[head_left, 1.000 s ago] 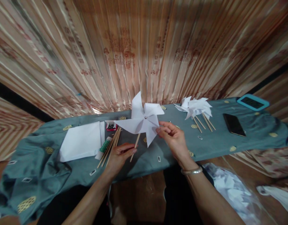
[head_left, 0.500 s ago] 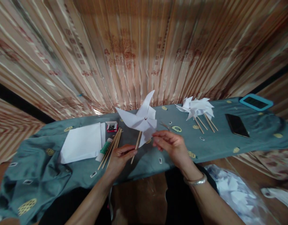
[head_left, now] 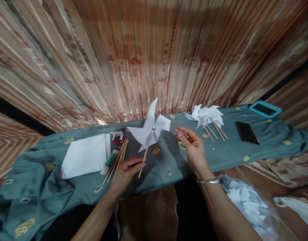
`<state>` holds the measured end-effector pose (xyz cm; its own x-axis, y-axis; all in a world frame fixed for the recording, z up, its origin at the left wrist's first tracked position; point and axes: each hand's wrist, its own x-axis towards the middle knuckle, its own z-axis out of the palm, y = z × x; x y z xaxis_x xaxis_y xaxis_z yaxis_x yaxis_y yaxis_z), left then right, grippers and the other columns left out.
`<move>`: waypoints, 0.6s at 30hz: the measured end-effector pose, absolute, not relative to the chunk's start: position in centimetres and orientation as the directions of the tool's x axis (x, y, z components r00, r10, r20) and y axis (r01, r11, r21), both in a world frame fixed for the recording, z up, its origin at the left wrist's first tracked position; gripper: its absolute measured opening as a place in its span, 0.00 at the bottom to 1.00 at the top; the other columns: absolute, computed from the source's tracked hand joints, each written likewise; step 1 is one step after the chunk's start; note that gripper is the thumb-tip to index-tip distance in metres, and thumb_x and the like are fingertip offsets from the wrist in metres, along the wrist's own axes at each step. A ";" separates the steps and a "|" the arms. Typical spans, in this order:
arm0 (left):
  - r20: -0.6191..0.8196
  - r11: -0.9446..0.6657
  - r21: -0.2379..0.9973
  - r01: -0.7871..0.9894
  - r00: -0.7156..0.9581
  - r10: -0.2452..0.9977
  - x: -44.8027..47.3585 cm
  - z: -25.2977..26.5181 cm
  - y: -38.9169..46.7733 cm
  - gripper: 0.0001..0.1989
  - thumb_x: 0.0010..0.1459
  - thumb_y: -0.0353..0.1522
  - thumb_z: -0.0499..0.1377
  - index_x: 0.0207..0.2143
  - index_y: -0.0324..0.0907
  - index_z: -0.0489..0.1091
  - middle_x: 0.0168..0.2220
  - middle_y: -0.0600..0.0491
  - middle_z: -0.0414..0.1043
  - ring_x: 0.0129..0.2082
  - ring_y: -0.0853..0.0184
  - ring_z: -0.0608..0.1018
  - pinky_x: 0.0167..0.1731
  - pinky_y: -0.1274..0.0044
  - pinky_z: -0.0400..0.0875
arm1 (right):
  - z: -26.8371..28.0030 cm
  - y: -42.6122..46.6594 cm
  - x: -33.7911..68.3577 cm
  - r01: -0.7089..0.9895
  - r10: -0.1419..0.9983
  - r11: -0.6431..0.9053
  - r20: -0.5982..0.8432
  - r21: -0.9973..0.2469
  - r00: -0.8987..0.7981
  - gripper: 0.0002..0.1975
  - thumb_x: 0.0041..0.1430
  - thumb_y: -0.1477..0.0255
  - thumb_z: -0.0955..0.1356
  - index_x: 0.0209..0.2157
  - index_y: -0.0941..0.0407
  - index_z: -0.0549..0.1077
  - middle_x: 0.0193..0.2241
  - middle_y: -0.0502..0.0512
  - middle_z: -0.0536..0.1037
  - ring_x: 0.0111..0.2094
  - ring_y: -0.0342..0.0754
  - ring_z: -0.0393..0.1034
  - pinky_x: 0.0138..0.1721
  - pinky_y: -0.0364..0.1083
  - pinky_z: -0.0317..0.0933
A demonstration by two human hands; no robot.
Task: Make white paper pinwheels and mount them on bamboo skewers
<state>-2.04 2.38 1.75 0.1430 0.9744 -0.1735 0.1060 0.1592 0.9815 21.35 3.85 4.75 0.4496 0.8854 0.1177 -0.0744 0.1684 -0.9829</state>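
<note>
My left hand (head_left: 128, 170) is closed around the wooden stick of a white paper pinwheel (head_left: 146, 129), gripping it between thumb and fingers. The pinwheel stands upright, tilted slightly, with a shiny round pin at its centre. To its right is my right hand (head_left: 192, 144), fingers loosely bent and thumb a little apart, holding nothing visible. It is beside the blades without touching them. Beneath its fingers lie scissors with a pale green handle (head_left: 181, 145), partly hidden. Several loose wooden sticks (head_left: 122, 152) lie just beyond my left hand.
A stack of white paper (head_left: 85, 155), a green-and-white tube (head_left: 111, 159) and a small red box of pins (head_left: 117, 137) lie left on the cloth-covered table (head_left: 154, 175). Rightward are several pinwheels (head_left: 209, 115), a black phone (head_left: 246, 133) and a blue-framed device (head_left: 265, 109). A plastic bag (head_left: 249, 204) sits below.
My right hand has moved up and right, away from the pinwheel's lower blade. The pinwheel's blades have turned, while my left hand keeps hold of the stick.
</note>
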 end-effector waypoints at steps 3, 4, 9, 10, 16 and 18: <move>-0.182 0.170 0.981 0.091 0.145 0.973 -2.2 2.0 2.3 0.11 0.41 0.37 0.67 0.29 0.43 0.81 0.32 0.50 0.81 0.33 0.63 0.79 0.34 0.76 0.71 | 4.6 3.9 21.3 -0.078 0.884 0.171 0.118 -0.982 0.451 0.18 0.44 0.60 0.75 0.36 0.54 0.77 0.36 0.55 0.82 0.39 0.49 0.75 0.42 0.48 0.66; -0.190 0.180 0.980 0.084 0.141 0.972 -2.2 2.0 2.3 0.11 0.41 0.37 0.67 0.29 0.43 0.81 0.32 0.50 0.81 0.33 0.63 0.79 0.35 0.76 0.71 | 4.5 3.7 21.1 -0.073 0.891 0.162 0.114 -0.984 0.440 0.17 0.45 0.59 0.75 0.35 0.54 0.77 0.33 0.55 0.82 0.36 0.48 0.75 0.40 0.47 0.67; -0.239 0.241 0.971 0.000 0.121 0.963 -2.1 1.8 2.3 0.13 0.40 0.37 0.69 0.31 0.42 0.81 0.33 0.49 0.82 0.36 0.62 0.79 0.40 0.75 0.72 | 4.0 2.2 18.4 0.036 0.981 0.083 0.088 -0.996 0.173 0.13 0.50 0.59 0.72 0.27 0.55 0.79 0.26 0.53 0.81 0.26 0.46 0.71 0.30 0.46 0.65; -0.240 0.243 0.970 -0.011 0.133 0.962 -2.0 1.7 2.3 0.13 0.41 0.37 0.69 0.31 0.42 0.81 0.33 0.49 0.82 0.36 0.61 0.79 0.41 0.74 0.72 | 3.9 1.8 17.7 0.060 0.989 0.095 0.101 -0.994 0.108 0.11 0.51 0.60 0.72 0.28 0.54 0.80 0.27 0.54 0.82 0.28 0.47 0.72 0.32 0.46 0.65; -0.234 0.247 0.969 -0.028 0.232 0.944 -0.6 1.2 2.0 0.14 0.41 0.39 0.69 0.31 0.40 0.81 0.33 0.47 0.81 0.37 0.59 0.80 0.45 0.69 0.71 | 3.7 0.8 15.0 0.141 0.984 0.155 0.166 -0.978 0.065 0.07 0.51 0.65 0.72 0.30 0.54 0.80 0.29 0.53 0.81 0.31 0.48 0.73 0.35 0.46 0.66; -0.248 0.262 0.964 -0.037 0.213 0.945 -0.1 1.0 1.8 0.15 0.39 0.39 0.70 0.30 0.40 0.81 0.32 0.47 0.82 0.36 0.59 0.80 0.44 0.69 0.72 | 3.5 0.9 14.8 0.108 0.984 0.132 0.144 -0.985 0.105 0.06 0.50 0.66 0.73 0.28 0.54 0.80 0.27 0.53 0.81 0.30 0.48 0.73 0.34 0.46 0.66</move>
